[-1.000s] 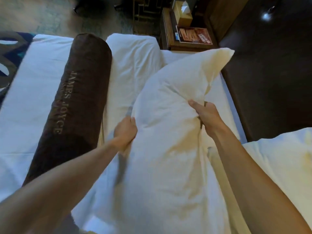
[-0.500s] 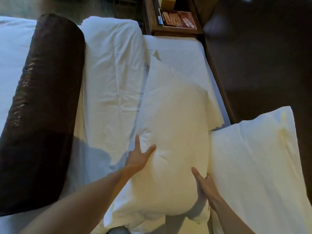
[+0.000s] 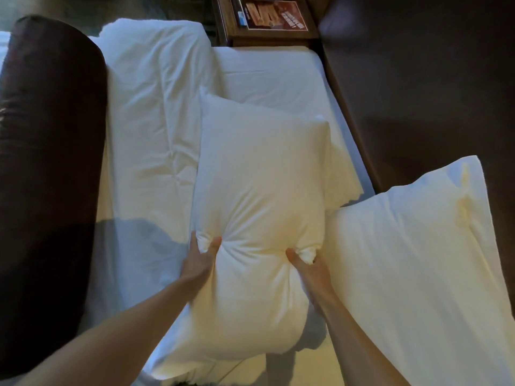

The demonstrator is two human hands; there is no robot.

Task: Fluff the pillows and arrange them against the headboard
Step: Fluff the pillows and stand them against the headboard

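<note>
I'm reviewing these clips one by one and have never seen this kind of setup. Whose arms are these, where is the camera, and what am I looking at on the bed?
There is no machine: a person wears a camera on the head, looking down at their own arms. The left hand and right hand each pinch a side of the middle pillow, which lies on the white bed. A second pillow lies to its right, a third pillow to its left, then a dark bolster. A nightstand with a printed card stands beyond the bed.

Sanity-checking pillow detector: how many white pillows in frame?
3: middle pillow gripped by left hand and right hand; right pillow; far-left pillow beside bolster. More may be off-frame.
</note>
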